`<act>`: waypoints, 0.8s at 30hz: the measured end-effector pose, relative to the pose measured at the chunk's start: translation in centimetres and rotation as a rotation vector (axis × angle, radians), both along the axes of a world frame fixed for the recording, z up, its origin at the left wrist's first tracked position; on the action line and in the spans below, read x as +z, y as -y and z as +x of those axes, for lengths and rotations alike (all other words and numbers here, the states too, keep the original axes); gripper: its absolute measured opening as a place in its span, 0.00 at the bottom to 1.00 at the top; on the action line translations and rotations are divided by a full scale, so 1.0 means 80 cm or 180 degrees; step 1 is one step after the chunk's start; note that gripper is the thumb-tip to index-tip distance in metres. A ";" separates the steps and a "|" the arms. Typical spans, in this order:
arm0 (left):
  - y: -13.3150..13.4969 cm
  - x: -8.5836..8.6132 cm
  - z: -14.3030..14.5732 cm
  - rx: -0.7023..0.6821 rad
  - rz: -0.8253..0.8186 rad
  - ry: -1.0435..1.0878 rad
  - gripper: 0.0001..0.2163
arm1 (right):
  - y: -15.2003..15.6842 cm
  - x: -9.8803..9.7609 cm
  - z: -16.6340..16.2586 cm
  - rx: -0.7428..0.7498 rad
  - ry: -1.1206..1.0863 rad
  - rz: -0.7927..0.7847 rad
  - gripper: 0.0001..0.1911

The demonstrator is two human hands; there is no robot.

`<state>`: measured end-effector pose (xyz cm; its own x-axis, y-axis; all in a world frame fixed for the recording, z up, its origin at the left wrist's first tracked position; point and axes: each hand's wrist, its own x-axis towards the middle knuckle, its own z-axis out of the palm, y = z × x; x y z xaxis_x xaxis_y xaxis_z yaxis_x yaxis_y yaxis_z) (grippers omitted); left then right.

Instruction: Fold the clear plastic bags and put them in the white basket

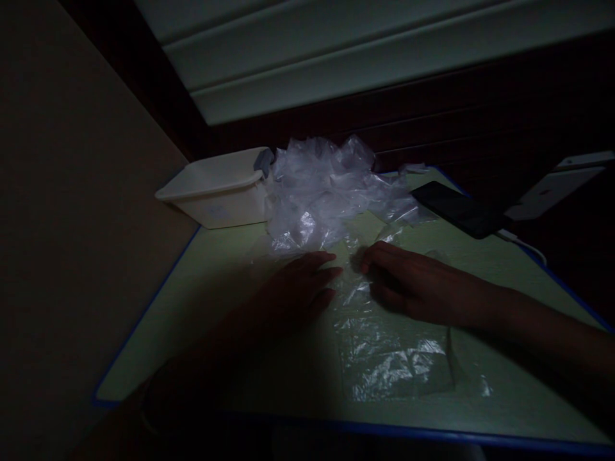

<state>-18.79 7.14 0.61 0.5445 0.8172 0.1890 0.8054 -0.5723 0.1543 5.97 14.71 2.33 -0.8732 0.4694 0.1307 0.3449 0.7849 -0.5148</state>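
A clear plastic bag [389, 358] lies flat on the green table [202, 301] in front of me. My left hand [298, 288] rests palm down on the bag's left edge, its fingers stretched out and lying flat. My right hand [408, 285] lies on the bag's upper part, fingers extended toward the left and slightly curled at the tips. The two hands' fingertips are close together, a small gap between them. Behind the hands sits a crumpled pile of clear plastic bags [327, 192]. The scene is dim.
A white plastic tub [216, 192] stands at the back left beside the pile. A dark phone [456, 208] lies at the back right, with a white device [557, 186] and cable beyond it. The table has a blue edge [413, 432]. A wall is on the left.
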 end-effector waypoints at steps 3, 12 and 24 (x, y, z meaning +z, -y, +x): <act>0.000 0.001 0.000 -0.0011 -0.0024 -0.0083 0.18 | -0.001 -0.001 0.000 0.0001 0.0029 -0.0024 0.17; 0.001 -0.002 0.002 -0.0082 0.0030 0.0028 0.22 | 0.001 0.004 0.001 -0.0052 0.0075 -0.0090 0.16; 0.019 0.018 0.033 -0.0667 -0.0199 0.0211 0.11 | 0.000 0.001 0.001 -0.0019 0.0069 -0.0082 0.16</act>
